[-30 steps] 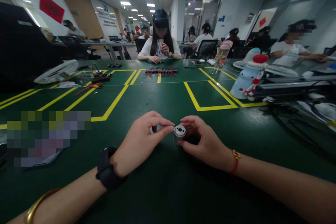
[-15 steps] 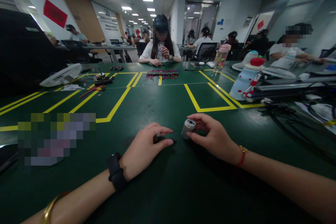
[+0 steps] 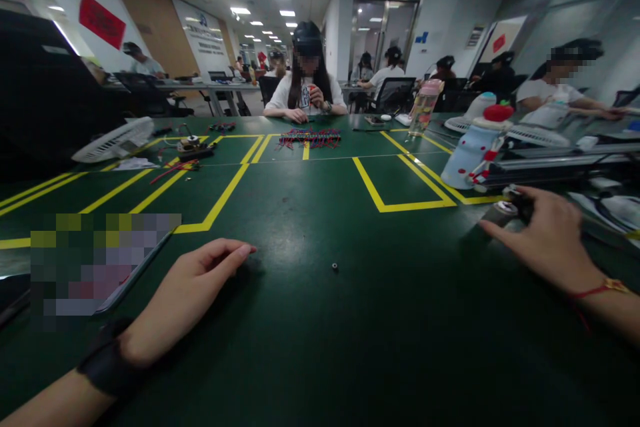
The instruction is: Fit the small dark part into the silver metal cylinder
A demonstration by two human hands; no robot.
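My right hand [image 3: 555,233] is at the right side, its thumb and fingers around a small silver cylindrical motor [image 3: 499,215]. The motor's end face points up, and my fingers hide part of its far side. On the left, my left hand [image 3: 195,287] is low over the table with thumb and forefinger pressed together. Anything between those fingertips is hidden or too small to make out. A tiny ring-shaped metal piece [image 3: 335,267] lies on the green table [image 3: 310,347] between the two hands, touched by neither.
A blue bottle with a red top [image 3: 470,150] and dark cables stand near my right hand. A blurred flat item [image 3: 135,273] lies left of my left hand. Wire bundles [image 3: 310,138], a white fan [image 3: 117,140] and a pink-lidded bottle [image 3: 424,110] sit farther back. A person sits opposite.
My right hand has carried the motor from the middle to the right. My left hand has drawn back left and its fingers have closed, leaving the tiny ring-shaped piece in plain sight.
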